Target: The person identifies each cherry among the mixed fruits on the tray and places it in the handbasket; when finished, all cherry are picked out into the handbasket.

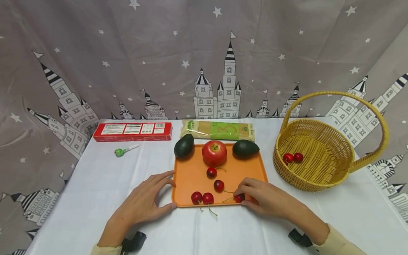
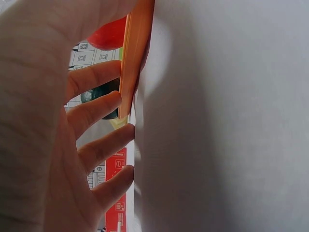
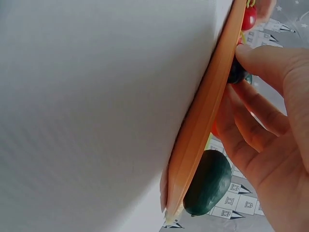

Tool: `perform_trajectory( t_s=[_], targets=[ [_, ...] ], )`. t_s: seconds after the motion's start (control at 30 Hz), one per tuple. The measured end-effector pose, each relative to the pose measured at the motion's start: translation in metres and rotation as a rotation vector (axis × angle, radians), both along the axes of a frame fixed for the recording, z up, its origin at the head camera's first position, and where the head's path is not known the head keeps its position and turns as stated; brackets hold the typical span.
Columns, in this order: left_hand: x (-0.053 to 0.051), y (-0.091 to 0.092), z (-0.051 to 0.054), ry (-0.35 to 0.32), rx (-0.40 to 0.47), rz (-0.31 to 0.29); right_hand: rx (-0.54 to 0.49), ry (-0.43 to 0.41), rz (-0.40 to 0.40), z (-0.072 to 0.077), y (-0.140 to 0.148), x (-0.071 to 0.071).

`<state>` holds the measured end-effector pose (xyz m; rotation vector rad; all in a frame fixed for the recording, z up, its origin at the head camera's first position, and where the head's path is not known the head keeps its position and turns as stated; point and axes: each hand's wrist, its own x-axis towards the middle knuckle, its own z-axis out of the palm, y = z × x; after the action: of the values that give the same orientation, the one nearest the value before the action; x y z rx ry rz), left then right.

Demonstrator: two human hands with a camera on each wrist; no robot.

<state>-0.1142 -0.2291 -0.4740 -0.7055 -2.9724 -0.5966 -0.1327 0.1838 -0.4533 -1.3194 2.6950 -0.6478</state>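
An orange tray (image 1: 193,175) lies on the white cloth. At its front right corner my right hand (image 1: 264,197) pinches a dark red cherry (image 1: 239,198) between thumb and fingers; the right wrist view shows the same cherry (image 3: 236,72) at the fingertips. My left hand (image 1: 146,197) touches the tray's left edge, thumb and fingers spread. Two cherries (image 1: 207,198) sit side by side at the front rim, stems hanging over it. Two more, a cherry (image 1: 219,186) and another cherry (image 1: 212,172), lie mid-tray. A red apple (image 1: 214,153) stands behind them, between two avocados (image 1: 245,148).
To the right stands a yellow wicker basket (image 1: 316,183) with a tall handle; two cherries (image 1: 298,157) lie inside. Behind the tray is a yellow-green packet (image 1: 218,129). A red box (image 1: 132,132) and a green lollipop (image 1: 119,152) lie at the back left.
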Motion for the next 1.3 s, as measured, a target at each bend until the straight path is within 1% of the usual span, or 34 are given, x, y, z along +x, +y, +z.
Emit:
perform_trajectory(
  t_s=[0.17,0.33,0.57,0.8,0.93,1.07,1.3],
  targets=[
    [-0.001,0.0,0.0,-0.016,-0.006,0.009,-0.002,0.01,-0.01,0.001,0.0,-0.001],
    [-0.001,0.0,0.0,-0.043,-0.013,0.022,-0.021,0.039,-0.022,0.005,0.003,-0.003],
    [0.0,0.0,0.001,-0.034,-0.016,0.018,-0.052,0.101,-0.059,0.016,0.013,-0.007],
    [0.0,0.001,0.001,-0.041,-0.015,0.022,-0.082,0.118,-0.105,0.028,0.026,-0.012],
    [-0.001,0.0,0.0,-0.034,-0.014,0.019,-0.129,0.166,-0.126,0.034,0.036,-0.015],
    [-0.001,0.0,0.0,-0.027,-0.016,0.016,-0.166,0.232,-0.148,0.038,0.047,-0.019],
    [0.0,0.0,0.0,-0.038,-0.018,0.024,-0.165,0.303,-0.215,0.047,0.062,-0.021]
  ],
)
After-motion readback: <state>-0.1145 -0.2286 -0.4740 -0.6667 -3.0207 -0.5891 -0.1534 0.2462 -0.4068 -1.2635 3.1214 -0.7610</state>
